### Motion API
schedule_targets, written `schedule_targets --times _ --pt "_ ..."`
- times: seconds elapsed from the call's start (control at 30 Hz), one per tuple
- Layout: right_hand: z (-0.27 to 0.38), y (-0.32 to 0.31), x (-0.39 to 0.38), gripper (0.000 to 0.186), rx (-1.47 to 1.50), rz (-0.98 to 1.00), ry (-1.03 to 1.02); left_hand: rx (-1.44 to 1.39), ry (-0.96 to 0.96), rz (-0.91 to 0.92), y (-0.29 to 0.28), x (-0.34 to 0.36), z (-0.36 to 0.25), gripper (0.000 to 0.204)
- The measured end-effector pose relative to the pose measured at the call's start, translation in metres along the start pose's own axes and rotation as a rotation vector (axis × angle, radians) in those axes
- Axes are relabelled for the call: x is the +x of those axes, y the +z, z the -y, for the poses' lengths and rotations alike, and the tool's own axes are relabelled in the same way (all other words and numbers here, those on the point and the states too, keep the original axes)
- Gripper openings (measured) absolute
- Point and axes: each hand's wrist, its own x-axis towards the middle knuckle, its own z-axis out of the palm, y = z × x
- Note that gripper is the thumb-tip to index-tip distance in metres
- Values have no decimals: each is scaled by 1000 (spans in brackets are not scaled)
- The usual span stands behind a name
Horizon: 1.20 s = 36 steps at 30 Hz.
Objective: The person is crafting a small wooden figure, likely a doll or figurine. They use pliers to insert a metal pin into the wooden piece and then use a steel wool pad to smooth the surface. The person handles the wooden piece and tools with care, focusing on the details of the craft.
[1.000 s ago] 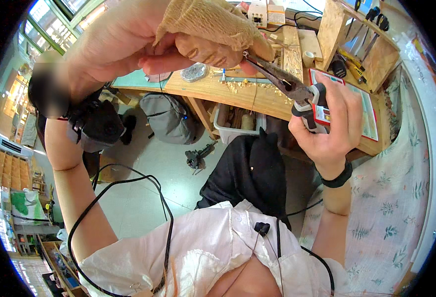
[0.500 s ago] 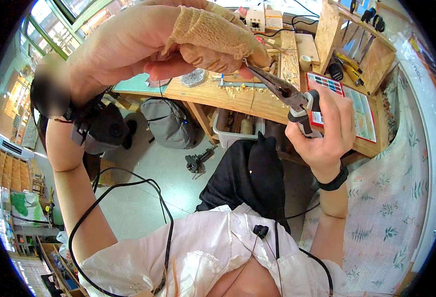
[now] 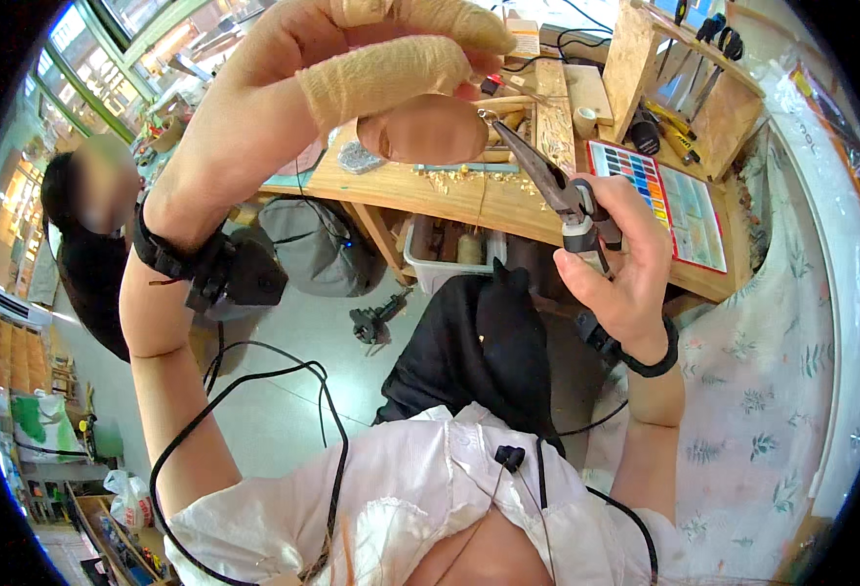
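Observation:
My left hand (image 3: 254,132), with beige wrapping on several fingers, is raised at the upper middle and grips a small rounded wooden piece (image 3: 420,132); the piece's details are blurred. A tiny metal loop (image 3: 485,116) shows at its right end. Long-nose pliers (image 3: 537,166) reach up to that loop, their tips touching or very close to it; I cannot tell whether they grip it. My right hand (image 3: 625,264) is closed round the pliers' black and white handles, to the right and lower than my left hand.
A wooden bench (image 3: 381,190) with shavings carries an open paint set (image 3: 664,205), a cup (image 3: 584,122) and a tool rack (image 3: 713,98). Below are a plastic bin (image 3: 430,259), grey backpack (image 3: 308,249) and black device (image 3: 376,317). A person in black (image 3: 93,283) is at left.
The left wrist has moved right and down and the hand has turned, hiding more of the wooden piece. The pliers have tilted more upright. More of the person at left shows.

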Motion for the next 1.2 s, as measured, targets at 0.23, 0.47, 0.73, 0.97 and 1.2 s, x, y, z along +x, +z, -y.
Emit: schedule_targets --times 0.23,0.47,0.73,0.97,1.2 --pt "6 3 -1 42 21 -13 58 -11 -107 48 7 -22 2 37" --pt "4 5 2 41 -151 -16 -79 -350 -251 163 -4 -24 2 34" --pt "-1 7 3 43 -172 -27 -159 -383 -310 260 -14 -25 14 34" --pt "6 12 -11 44 224 120 271 -511 -182 184 -1 -24 15 30" --pt "5 15 -15 43 188 114 329 41 -19 16 17 -34 13 22"
